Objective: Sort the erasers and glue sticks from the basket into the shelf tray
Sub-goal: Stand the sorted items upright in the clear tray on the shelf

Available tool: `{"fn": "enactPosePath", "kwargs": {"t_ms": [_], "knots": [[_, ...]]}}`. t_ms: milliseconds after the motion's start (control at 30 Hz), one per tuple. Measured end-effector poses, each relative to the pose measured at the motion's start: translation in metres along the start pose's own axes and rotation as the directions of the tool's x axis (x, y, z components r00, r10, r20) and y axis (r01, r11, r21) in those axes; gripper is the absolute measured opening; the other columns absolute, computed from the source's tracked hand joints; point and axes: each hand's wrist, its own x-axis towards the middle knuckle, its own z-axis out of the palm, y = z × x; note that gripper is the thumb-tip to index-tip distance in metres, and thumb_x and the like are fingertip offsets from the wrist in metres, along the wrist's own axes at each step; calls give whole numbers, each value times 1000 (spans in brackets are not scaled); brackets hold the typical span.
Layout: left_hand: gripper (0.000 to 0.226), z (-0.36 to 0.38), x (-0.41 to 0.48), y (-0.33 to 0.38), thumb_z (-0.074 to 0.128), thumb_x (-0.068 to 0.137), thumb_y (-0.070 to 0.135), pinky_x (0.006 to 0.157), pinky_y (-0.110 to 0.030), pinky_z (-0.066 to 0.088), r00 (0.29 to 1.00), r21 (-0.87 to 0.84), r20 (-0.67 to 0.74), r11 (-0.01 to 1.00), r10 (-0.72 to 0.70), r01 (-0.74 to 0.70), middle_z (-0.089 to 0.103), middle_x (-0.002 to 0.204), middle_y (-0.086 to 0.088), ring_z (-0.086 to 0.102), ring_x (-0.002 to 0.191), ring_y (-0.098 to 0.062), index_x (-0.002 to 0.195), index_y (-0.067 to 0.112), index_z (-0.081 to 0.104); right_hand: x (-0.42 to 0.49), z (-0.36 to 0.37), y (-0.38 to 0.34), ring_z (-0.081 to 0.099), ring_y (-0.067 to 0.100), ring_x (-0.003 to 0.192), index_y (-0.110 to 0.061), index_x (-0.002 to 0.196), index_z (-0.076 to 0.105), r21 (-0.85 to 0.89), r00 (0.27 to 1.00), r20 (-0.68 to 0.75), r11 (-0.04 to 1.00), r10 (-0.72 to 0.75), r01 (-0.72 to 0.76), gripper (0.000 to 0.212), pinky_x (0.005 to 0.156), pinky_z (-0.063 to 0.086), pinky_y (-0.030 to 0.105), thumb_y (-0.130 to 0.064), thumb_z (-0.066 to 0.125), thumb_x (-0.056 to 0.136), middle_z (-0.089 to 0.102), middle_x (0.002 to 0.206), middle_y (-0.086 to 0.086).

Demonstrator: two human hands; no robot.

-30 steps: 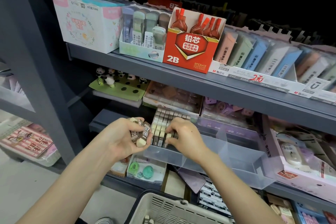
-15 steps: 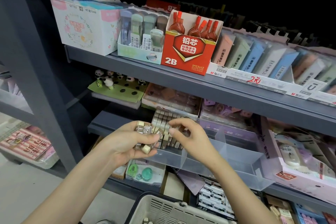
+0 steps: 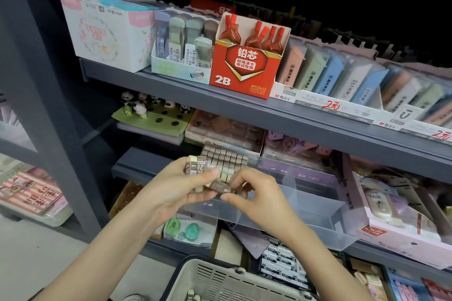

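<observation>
The left hand [image 3: 171, 193] grips a stack of 2B erasers [image 3: 197, 166]; the right hand [image 3: 259, 198] pinches one eraser [image 3: 220, 187] from it. Next, probably, it needs slotting into the clear tray [image 3: 318, 205] at twelve o'clock (basket [image 3: 220, 281] at six).

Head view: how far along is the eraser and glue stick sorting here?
Done: rows of erasers stand in the left compartment of the tray. In hand: the left hand holds a small stack of erasers; the right hand pinches one eraser beside it. Left: that stack, whatever remains in the basket, mostly out of view, and glue sticks, none visible in the tray.
</observation>
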Motion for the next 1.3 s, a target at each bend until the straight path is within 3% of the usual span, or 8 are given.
{"fn": "enactPosePath", "kwargs": {"t_ms": [133,267,333,467,633,833,1067,1300], "knots": [[37,6,3,-6,77,74,9,61,-24,55,998,115,-44,992,52,-47,70,94,-12,67,75,-17,106,6,58,0,-1,-2,57,13,78,-26,85,59,41,999,35,999,14,-15,16,75,50,29,-20,73,81,62,86,-5],[29,11,6,-9,71,81,14,58,-22,53,996,116,-49,990,80,-73,70,89,-10,67,70,-16,107,8,58,-1,-2,1,56,14,76,-34,127,50,-85,997,70,996,19,-13,48,73,50,22,-18,66,86,56,89,-10],[18,11,7,-7,61,90,15,58,-22,54,995,80,-64,995,72,-67,69,91,-13,68,73,-17,106,6,57,-1,-6,3,54,15,73,-36,134,45,-113,999,30,993,21,-17,53,71,48,20,-16,62,88,53,92,-8],[7,3,12,-2,53,94,4,56,-21,54,991,60,-128,997,47,-39,64,91,-15,65,78,-20,99,1,57,5,-16,6,59,3,82,-39,114,56,-37,990,-80,992,117,-120,39,81,47,14,-13,64,87,60,109,-11],[4,-7,15,1,55,92,1,55,-20,54,982,80,-177,996,60,-47,61,92,-13,62,80,-19,93,2,59,18,-9,10,53,3,89,-24,113,58,-274,986,-17,947,168,-166,30,81,38,15,-23,69,84,58,94,-15],[4,-11,15,2,56,92,1,56,-20,54,981,77,-182,996,64,-51,61,96,-13,63,81,-18,94,2,59,31,15,25,54,20,98,-20,97,69,-497,998,26,867,63,-42,25,83,42,31,-32,76,76,64,105,-4],[3,-9,13,1,59,90,2,57,-21,53,988,113,-146,993,52,-35,63,84,-10,64,73,-16,90,5,60,35,21,28,51,19,104,-27,93,65,-541,995,-6,836,103,-90,25,93,30,34,-40,74,74,57,102,-9],[7,-5,8,-1,71,83,12,50,-17,44,996,271,-76,962,49,-26,72,76,-3,68,70,-10,89,11,69,30,16,26,51,16,101,-27,93,60,-473,984,-47,864,169,-171,30,90,37,33,-49,71,75,55,98,-13]]}}
